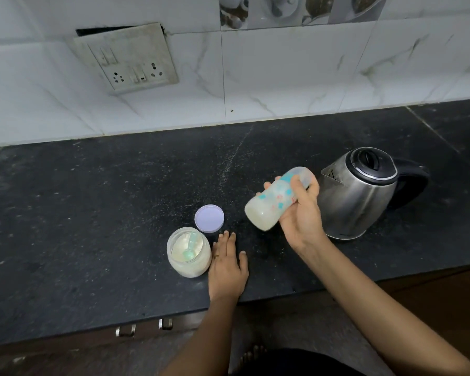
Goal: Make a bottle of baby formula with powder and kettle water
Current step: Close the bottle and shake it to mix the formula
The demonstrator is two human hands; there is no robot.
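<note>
Resting flat on the dark counter at the lower middle of the frame, the left hand lies with its fingers straight and slightly spread, holding nothing. It looks placed there to steady the person rather than to work. Just to its left, close enough that they may touch, stands the open jar of powder with a green scoop left inside. The jar's pale lid lies flat on the counter just behind it, off so the powder could be reached. Right of centre, the right hand is wrapped around the baby bottle, thumb on the near side and fingers curled over the upper half. The bottle is lifted off the counter and tipped well over, with its base toward the lower left and its capped top toward the upper right. Milky liquid fills its lower part, so powder and water both seem to be in, and the tilt suggests mixing by shaking or swirling. Just beyond the hand the steel kettle sits with its lid down and its spout facing the bottle. In the upper left of the frame a socket plate hangs crooked on the tiled wall.
</note>
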